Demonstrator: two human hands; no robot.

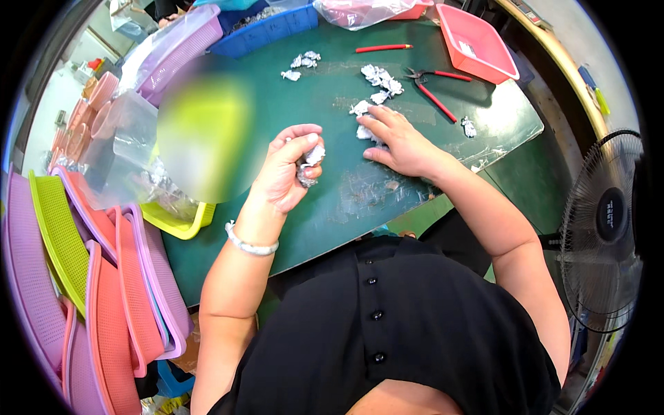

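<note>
My left hand is closed around several small, crumpled-looking silvery-white pieces, which poke out between thumb and fingers. A pale bracelet circles that wrist. Over the green table my right hand lies with fingers stretched out, fingertips at a cluster of similar pieces and partly covering some. Another clump of these pieces lies just beyond it, and a smaller group sits farther left. What the pieces are, I cannot tell.
Red-handled pliers lie open beside a loose red rod. A pink basket and a blue bin line the far edge. At left are a yellow-green basket, partly blurred, and stacked baskets. A fan stands right.
</note>
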